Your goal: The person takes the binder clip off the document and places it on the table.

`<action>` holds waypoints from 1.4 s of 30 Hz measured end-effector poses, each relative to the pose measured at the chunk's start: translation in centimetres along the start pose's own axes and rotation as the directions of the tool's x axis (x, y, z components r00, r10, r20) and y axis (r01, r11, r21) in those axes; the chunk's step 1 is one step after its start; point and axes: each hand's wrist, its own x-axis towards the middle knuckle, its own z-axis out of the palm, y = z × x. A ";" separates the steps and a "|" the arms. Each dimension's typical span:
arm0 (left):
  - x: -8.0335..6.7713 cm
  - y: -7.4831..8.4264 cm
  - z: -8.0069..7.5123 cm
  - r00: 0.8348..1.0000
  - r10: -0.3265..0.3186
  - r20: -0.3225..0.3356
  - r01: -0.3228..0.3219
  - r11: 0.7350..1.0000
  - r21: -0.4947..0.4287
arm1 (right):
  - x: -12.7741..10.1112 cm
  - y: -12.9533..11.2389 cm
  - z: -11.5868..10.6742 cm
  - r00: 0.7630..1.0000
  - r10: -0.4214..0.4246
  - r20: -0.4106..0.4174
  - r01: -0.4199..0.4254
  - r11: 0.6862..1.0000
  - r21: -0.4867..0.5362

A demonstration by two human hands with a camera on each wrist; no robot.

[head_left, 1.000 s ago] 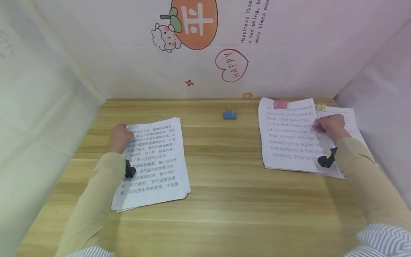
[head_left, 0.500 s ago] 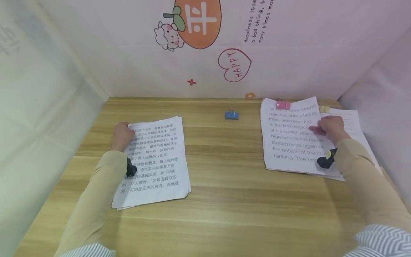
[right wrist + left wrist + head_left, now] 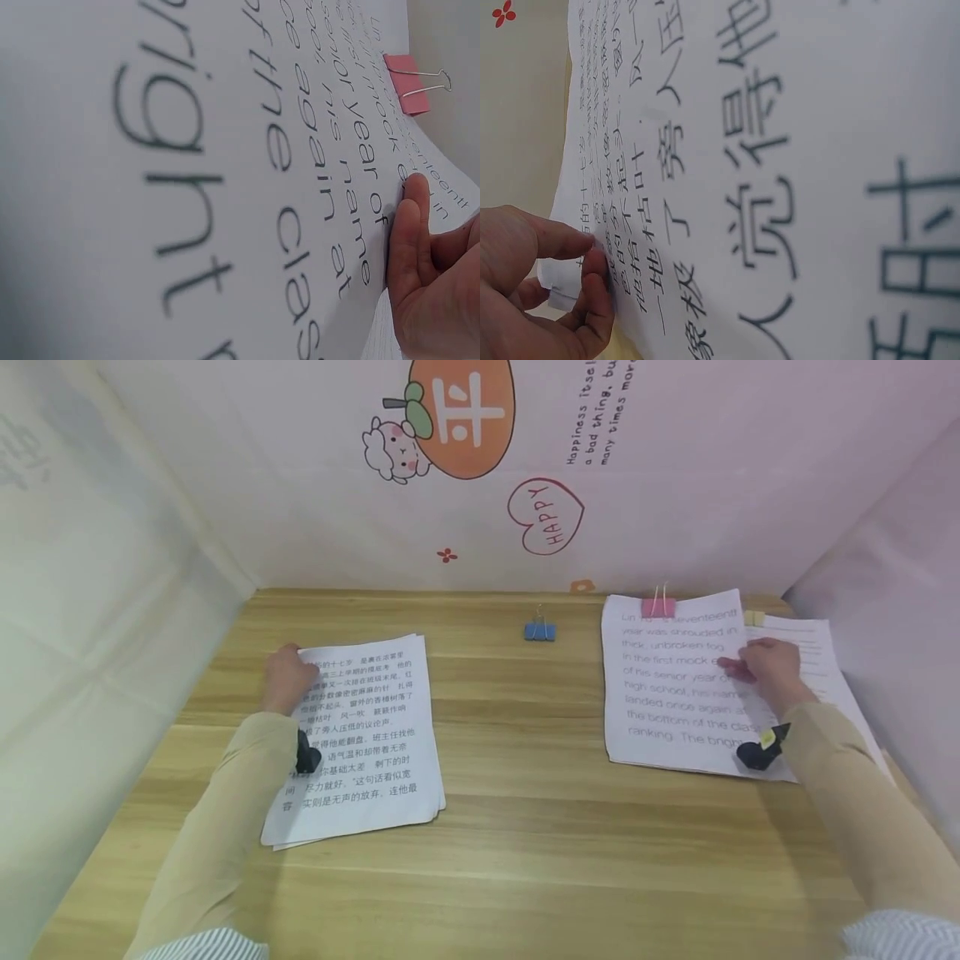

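Observation:
A stack of sheets with large Chinese print [image 3: 367,735] lies on the left of the table. My left hand [image 3: 291,681] pinches its left edge near the top corner, with thumb and fingers at the sheets in the left wrist view. On the right, a stack with large English print [image 3: 667,693] bears a pink binder clip [image 3: 658,607] on its top edge, wire handles sticking out. My right hand [image 3: 768,670] grips this stack's right edge. Under and beside it lies another stack of printed sheets [image 3: 813,647] with a yellow binder clip [image 3: 753,618], partly covered.
A blue binder clip [image 3: 539,632] sits near the back of the wooden table [image 3: 525,827], between the stacks. White cloth with printed drawings [image 3: 300,510] hangs behind, and cloth walls close off both sides.
My right hand has shifted the English stack slightly left and toward me. The pink clip's wire handles now show upright. The left hand keeps its hold on the Chinese stack.

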 end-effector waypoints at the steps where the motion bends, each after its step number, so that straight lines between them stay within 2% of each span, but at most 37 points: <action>1: 0.0 0.0 0.0 1.000 -0.002 -0.005 0.002 1.000 -0.009 | -0.4 0.0 0.1 1.000 -0.003 0.007 0.003 1.000 0.015; 5: -0.3 0.5 0.1 1.000 -0.008 -0.028 0.007 1.000 -0.028 | -1.8 0.0 0.7 0.998 0.013 0.055 -0.018 0.994 0.104; 10: -0.8 1.0 0.1 0.997 -0.001 -0.077 -0.002 0.999 -0.034 | -3.2 0.5 1.7 0.995 0.020 0.096 -0.034 0.989 0.147; 15: -1.5 1.6 -0.1 0.995 0.027 -0.095 -0.031 0.998 -0.049 | -4.5 0.9 3.1 0.992 0.024 0.122 -0.035 0.995 0.090; 23: -2.7 3.8 0.5 0.991 0.118 -0.063 -0.119 0.993 -0.011 | -7.2 1.2 5.4 0.988 0.034 0.151 -0.051 0.992 0.114; 30: -2.6 6.3 2.6 0.982 0.188 -0.034 -0.188 0.982 -0.011 | -9.1 1.6 7.1 0.985 0.033 0.169 -0.050 0.994 0.095; 35: -3.0 8.1 3.9 0.975 0.220 0.007 -0.220 0.975 -0.037 | -10.1 1.6 8.4 0.984 0.022 0.174 -0.044 0.991 0.125; 42: -3.4 10.7 5.1 0.958 0.278 0.067 -0.277 0.960 -0.036 | -11.0 1.5 10.0 0.982 -0.001 0.190 -0.026 0.990 0.141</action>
